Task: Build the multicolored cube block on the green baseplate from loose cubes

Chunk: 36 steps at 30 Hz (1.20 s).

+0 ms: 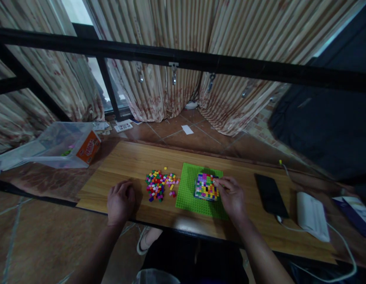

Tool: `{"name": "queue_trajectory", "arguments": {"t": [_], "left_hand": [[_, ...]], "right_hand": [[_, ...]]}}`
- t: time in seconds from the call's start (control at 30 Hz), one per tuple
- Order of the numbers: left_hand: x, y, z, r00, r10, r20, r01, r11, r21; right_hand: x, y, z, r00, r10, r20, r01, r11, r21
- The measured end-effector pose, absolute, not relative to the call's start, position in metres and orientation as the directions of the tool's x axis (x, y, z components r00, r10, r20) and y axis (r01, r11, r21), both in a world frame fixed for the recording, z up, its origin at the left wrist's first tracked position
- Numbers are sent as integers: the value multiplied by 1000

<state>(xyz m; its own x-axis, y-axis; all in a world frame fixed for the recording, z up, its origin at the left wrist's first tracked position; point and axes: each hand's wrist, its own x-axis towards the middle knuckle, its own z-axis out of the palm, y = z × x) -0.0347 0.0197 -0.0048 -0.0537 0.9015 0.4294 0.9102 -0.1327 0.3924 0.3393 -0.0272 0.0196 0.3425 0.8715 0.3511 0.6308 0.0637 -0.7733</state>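
Note:
A green studded baseplate [186, 188] lies on the wooden board. On it stands a squarish block built from many small coloured toy bricks [205, 187]. My right hand [232, 196] reaches over the plate's right side, its thumb and fingers pinched together at the upper right corner of the built block. Whatever sits between those fingertips is too small to make out. Left of the plate, loose bricks in many colours form a pile [155, 185]. Beside that pile, my left hand [120, 201] rests on the board with its fingers curled in, and nothing shows in it.
A black phone [271, 195] with a cable and a white box-like object [313, 216] lie to the right. A clear plastic bin [57, 142] with an orange label stands at the far left. Behind the board [126, 154], a dark metal bar [200, 63] crosses before striped curtains.

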Motion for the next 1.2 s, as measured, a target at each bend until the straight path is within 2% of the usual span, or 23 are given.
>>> {"name": "queue_trajectory", "arguments": {"t": [0.17, 0.27, 0.4, 0.47, 0.6, 0.67, 0.73, 0.9, 1.2], "left_hand": [[-29, 16, 7, -133, 882, 451, 866, -118, 485], [0, 11, 28, -94, 842, 531, 811, -245, 532], [75, 11, 62, 197, 872, 449, 678, -452, 580], [118, 16, 72, 380, 838, 392, 599, -546, 586], [183, 34, 72, 590, 767, 251, 526, -601, 601], [200, 42, 67, 632, 746, 209, 530, -613, 586], [207, 47, 62, 662, 728, 179, 521, -618, 590], [206, 53, 53, 702, 698, 141, 423, -568, 706], [209, 49, 57, 652, 743, 152, 449, -540, 712]], "right_hand": [[344, -31, 33, 278, 893, 354, 638, 103, -763], [348, -34, 44, 308, 879, 363, 635, 94, -767], [350, -32, 50, 275, 894, 353, 657, 93, -748], [350, -29, 47, 227, 911, 344, 674, 108, -731], [353, -22, 43, 155, 934, 321, 683, 134, -718], [355, -20, 43, 136, 941, 311, 681, 139, -719], [357, -20, 45, 98, 946, 309, 692, 158, -704], [360, -17, 48, 19, 951, 309, 695, 210, -688], [355, -15, 42, 87, 952, 293, 647, 170, -743]]}}
